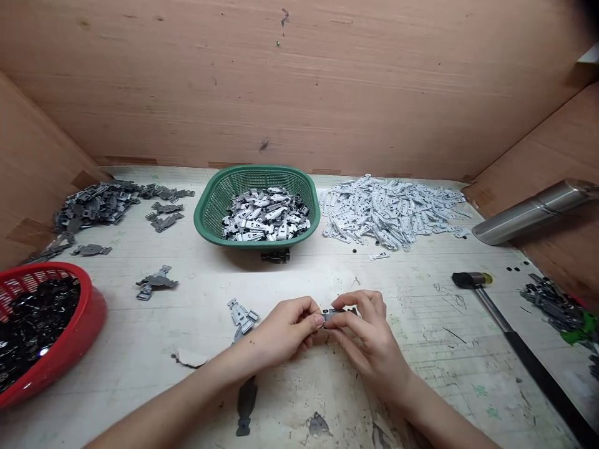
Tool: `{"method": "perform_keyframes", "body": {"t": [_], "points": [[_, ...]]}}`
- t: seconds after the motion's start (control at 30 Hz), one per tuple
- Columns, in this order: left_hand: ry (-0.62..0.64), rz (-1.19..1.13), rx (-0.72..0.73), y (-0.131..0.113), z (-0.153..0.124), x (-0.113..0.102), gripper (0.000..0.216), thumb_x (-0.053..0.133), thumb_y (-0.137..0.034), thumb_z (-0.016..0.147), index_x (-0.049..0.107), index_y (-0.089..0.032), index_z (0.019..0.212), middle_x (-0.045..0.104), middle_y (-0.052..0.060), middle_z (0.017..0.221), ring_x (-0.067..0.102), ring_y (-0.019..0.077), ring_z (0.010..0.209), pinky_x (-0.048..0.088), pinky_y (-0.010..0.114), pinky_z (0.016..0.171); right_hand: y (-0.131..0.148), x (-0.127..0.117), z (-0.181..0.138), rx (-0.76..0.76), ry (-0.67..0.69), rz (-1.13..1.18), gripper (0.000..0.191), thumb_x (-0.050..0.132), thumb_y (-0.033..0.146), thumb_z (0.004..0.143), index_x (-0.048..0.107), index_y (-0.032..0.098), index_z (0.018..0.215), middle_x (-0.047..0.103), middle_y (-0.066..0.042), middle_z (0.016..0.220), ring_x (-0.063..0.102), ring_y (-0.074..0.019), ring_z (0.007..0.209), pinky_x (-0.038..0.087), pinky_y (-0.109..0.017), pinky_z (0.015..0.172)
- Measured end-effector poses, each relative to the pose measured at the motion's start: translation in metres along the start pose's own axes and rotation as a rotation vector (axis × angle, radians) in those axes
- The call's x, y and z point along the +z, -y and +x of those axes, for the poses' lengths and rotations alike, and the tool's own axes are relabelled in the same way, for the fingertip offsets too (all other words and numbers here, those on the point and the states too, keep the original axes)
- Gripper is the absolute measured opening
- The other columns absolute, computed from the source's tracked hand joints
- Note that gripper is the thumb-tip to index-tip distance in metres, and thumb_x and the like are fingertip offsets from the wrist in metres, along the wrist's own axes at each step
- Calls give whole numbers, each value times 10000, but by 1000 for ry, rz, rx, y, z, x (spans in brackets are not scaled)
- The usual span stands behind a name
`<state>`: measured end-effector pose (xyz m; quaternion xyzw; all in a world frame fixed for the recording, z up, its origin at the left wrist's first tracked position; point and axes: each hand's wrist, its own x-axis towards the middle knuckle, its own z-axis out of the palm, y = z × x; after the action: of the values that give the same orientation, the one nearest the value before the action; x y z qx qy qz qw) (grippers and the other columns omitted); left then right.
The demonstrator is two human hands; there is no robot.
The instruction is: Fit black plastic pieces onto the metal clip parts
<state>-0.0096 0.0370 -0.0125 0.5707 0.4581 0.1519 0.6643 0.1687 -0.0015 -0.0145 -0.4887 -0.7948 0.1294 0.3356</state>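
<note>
Low over the middle of the table, a small grey clip-like part (333, 313) is pinched between both hands. My left hand (296, 325) closes thumb and fingers on its left end. My right hand (367, 330) grips it from the right with thumb and fingertips, partly hiding it. Several loose grey flat parts (242, 318) lie by my left wrist, some overlapping under the forearm. A darker part (246, 405) rests nearer the front, below that forearm.
A green basket (201, 218) of assembled-looking parts stands at the back, beside a white part pile (393, 209). Grey parts (98, 202) are heaped back left. A red basket (88, 324) holds black pieces. A hammer (505, 318) and metal tube (533, 215) are at right.
</note>
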Motion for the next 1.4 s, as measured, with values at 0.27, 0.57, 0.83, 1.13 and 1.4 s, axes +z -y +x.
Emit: {"method": "perform_keyframes", "body": {"t": [0.27,0.57,0.83,1.13,1.4], "points": [[6,-61,12,-3,0,1,261,489,-427,796,492,-171,752,466,-42,599,466,99,543,361,211,509,-4,-3,2,13,10,20,145,496,163,859,617,235,823,544,-64,920,430,-234,920,357,-395,748],[-48,-60,-21,-6,-2,1,317,445,-481,812,459,-177,724,493,-32,626,466,101,557,352,212,522,-17,-16,10,27,8,115,127,557,198,837,630,248,929,554,-66,970,495,-217,939,454,-370,745],[-68,-1,-2,-4,0,3,308,441,-482,804,462,-186,725,496,-30,623,467,116,575,359,218,538,-134,-56,85,24,112,-548,234,449,20,803,610,174,733,571,-104,766,485,-225,785,379,-310,607],[-58,45,-26,-9,-3,1,319,427,-499,802,434,-196,701,489,-29,607,467,122,566,342,208,492,-140,-58,95,-156,294,-557,223,463,40,806,615,149,684,592,-114,778,501,-202,748,367,-302,632],[-51,76,-25,-8,-3,3,308,414,-488,808,459,-195,724,507,-26,606,468,121,547,339,202,482,-52,-47,36,54,231,95,94,535,223,842,624,194,834,579,-31,791,538,-124,636,453,-248,544]]}}
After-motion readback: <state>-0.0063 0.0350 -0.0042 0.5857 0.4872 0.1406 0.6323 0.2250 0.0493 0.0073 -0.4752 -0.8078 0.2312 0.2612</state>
